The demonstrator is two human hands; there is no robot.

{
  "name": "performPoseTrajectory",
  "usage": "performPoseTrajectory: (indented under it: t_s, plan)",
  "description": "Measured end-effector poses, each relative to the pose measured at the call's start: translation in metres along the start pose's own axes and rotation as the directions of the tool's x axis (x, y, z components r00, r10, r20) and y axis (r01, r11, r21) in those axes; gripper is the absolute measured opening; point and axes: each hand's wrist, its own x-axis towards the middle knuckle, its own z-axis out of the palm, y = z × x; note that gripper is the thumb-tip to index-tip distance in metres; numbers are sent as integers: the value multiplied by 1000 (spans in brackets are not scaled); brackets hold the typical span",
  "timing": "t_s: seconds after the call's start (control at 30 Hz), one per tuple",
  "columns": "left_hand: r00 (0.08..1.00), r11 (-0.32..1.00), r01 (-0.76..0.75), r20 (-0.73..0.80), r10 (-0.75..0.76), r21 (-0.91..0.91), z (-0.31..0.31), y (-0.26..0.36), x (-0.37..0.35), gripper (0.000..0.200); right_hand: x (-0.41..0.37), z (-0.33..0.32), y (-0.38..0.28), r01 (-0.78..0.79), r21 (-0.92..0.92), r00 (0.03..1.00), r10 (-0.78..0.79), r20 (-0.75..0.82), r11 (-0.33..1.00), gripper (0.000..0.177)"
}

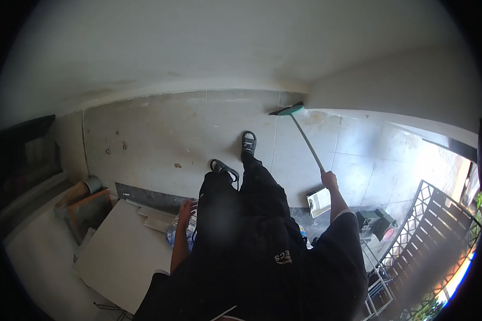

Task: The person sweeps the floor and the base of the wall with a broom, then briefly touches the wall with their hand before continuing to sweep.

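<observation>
My right hand point(329, 179) is wrapped round the upper end of a long thin broom handle point(307, 140). The handle slants away to a green broom head point(290, 109) with dark bristles, which rests on the tiled floor by the wall corner. On the other side, my left hand point(187, 207) hangs low beside my leg with its fingers apart and holds nothing. Near it is a clear plastic bottle or bag point(171, 234), partly hidden by my arm. A white dustpan-like tray point(319, 202) lies on the floor near my right forearm.
My sandalled feet stand on the grey tiles point(155, 123). A large pale board point(123, 251) and framed panels point(91, 211) lie at the lower left. A slatted metal rack point(428, 235), a white wire frame point(377, 289) and a dark green object point(374, 222) are at the right.
</observation>
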Motion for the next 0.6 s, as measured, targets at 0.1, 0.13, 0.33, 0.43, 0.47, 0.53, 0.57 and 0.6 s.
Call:
performPoseTrajectory:
  t_s: [0.1,0.13,0.33,0.43,0.47,0.53,0.57,0.6]
  plan:
    - [1000,1000,13,-5,-13,17,14,29,0,33,-5,10,-24,76,-4,984,-76,-160,997,60]
    - [1000,999,-4,16,3,37,13,27,2,33,1,13,-34,62,32,988,-57,-143,998,60]
    - [1000,1000,28,14,-28,13,-5,23,10,34,22,24,-67,-62,155,997,69,-36,986,57]
    - [1000,937,14,-7,-12,349,-14,17,3,36,11,42,-43,-121,316,992,105,66,941,55]
    - [1000,935,25,-7,-24,353,-5,30,-8,36,1,45,-39,-175,416,979,113,168,892,56]
    - [988,979,135,-95,-121,155,12,59,-23,35,-8,63,-25,-244,453,959,143,244,858,56]
    - [989,978,132,-93,-118,158,11,57,-22,35,2,87,-4,-234,413,969,175,175,880,57]
    - [988,966,151,-68,-139,210,6,51,-18,35,7,102,7,-226,374,974,201,104,900,57]
